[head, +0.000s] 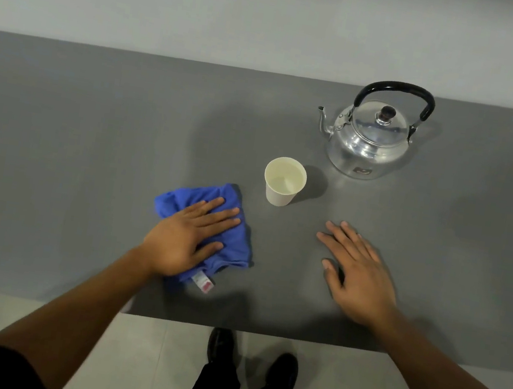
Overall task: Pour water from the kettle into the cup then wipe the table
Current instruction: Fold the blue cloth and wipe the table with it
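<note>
One head-worn wide-angle view looks forward and steeply down from above the near edge of the grey table (53,164). It sits close over the kettle (369,141), with the floor (156,362) below.

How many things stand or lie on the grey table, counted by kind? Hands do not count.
Kettle: 1
Paper cup: 1
Blue cloth: 1
Total: 3
</note>
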